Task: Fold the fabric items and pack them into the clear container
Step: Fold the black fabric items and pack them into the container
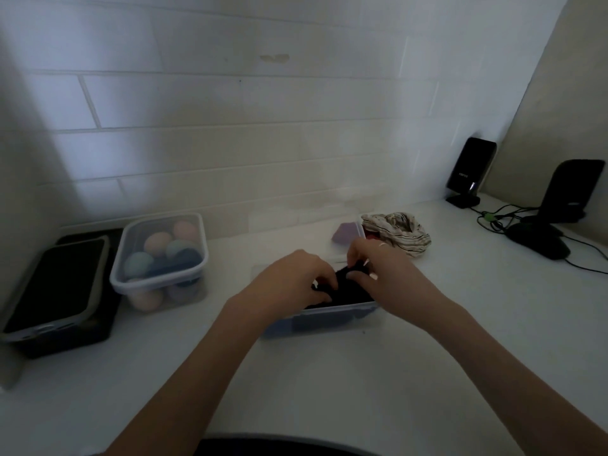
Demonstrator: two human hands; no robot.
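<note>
A soft, limp black fabric piece (345,286) is pinched between the left hand (289,284) and right hand (385,271), both sets of fingers (357,276) closed on it, over the clear plastic container (324,319) on the white tabletop (329,390). Being light and floppy, it is probably best held at its folded edges. A striped crumpled cloth (399,232) lies beyond the right fingers.

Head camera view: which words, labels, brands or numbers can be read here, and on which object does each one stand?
Black upright device by the wall, right: a small light marking on its front, too blurred to read.
Black stand beside it: a faint mark, also unreadable.
Clear container, lidded box of balls: no text visible.
</note>
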